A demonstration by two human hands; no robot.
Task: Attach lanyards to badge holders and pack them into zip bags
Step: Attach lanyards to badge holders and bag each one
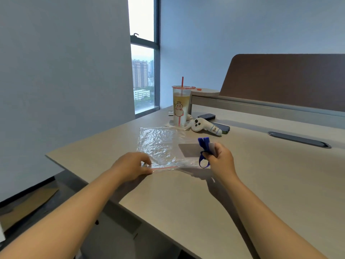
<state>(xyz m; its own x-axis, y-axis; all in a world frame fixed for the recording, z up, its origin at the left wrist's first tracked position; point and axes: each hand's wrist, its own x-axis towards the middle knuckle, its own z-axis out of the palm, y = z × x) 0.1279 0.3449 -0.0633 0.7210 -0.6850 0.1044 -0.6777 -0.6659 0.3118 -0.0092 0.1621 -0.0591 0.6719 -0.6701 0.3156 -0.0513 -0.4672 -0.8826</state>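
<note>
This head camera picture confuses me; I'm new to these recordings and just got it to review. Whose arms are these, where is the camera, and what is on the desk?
No machine here: a person wears one camera on their head, looking forward and down, so the two bare arms are their own.

The left hand pinches the near edge of a clear zip bag, by its red seal strip, on the pale desk. The right hand grips a badge holder with a blue lanyard bunched against it, at the bag's right side.

Further back stand a plastic cup of yellow drink with a red straw, a small white plush toy, and two dark phones.
</note>
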